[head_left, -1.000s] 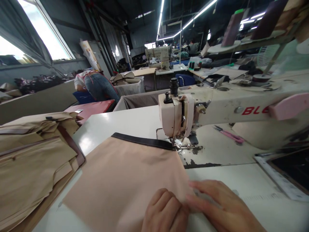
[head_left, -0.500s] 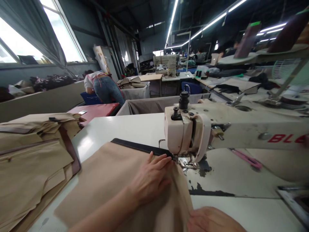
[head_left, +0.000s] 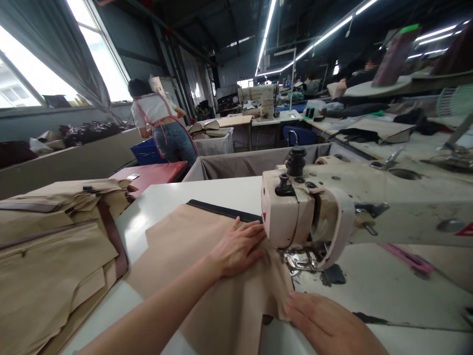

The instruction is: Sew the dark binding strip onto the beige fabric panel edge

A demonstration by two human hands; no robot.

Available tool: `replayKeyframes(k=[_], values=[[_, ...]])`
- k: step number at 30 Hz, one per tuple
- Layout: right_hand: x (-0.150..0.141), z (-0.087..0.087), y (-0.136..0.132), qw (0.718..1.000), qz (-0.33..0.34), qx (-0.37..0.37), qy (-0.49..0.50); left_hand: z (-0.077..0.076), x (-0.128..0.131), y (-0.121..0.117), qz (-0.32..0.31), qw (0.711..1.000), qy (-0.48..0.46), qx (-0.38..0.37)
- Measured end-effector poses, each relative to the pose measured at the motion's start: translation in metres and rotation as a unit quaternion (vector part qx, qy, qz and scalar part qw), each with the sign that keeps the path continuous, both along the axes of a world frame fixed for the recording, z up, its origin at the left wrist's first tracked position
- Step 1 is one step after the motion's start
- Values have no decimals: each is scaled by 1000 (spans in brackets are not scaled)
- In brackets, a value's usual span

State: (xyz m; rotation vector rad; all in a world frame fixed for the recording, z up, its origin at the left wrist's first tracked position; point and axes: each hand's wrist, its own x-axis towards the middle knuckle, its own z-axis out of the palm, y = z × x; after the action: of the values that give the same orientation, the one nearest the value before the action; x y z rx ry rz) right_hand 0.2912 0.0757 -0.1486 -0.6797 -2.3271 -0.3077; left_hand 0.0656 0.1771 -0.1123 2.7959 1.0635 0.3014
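A tan fabric piece (head_left: 207,236) with a black binding strip (head_left: 225,211) along its far edge lies on the white table, its right side at the sewing machine (head_left: 283,212). My left hand (head_left: 238,249) rests flat on the cloth just left of the machine head, fingers stretched toward the strip. Nearer to me, my right hand (head_left: 321,315) grips the right edge of the cloth, its fingertips partly hidden. The metal presser foot (head_left: 301,261) is beside the cloth's right edge. I cannot make out the needle.
A pile of tan fabric pieces (head_left: 55,246) sits at the left. A pink thread snipper (head_left: 406,259) lies behind the machine arm. Beyond the table stands a cloth-lined bin (head_left: 240,162). A person in an apron (head_left: 158,118) is near a red surface (head_left: 155,172).
The fabric has shifted away from me and turned slightly, its strip now left of the machine head. Both hands moved with it. The person at the back has straightened up.
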Motion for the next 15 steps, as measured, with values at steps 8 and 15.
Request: replayKeyframes(k=[8,15], values=[[-1,-5,1,988,-81,-51,-118,-3,-3,30,16,1000,9,-9],[-6,-4,3,990,-93,-47,-94,-12,-8,51,60,998,26,-24]])
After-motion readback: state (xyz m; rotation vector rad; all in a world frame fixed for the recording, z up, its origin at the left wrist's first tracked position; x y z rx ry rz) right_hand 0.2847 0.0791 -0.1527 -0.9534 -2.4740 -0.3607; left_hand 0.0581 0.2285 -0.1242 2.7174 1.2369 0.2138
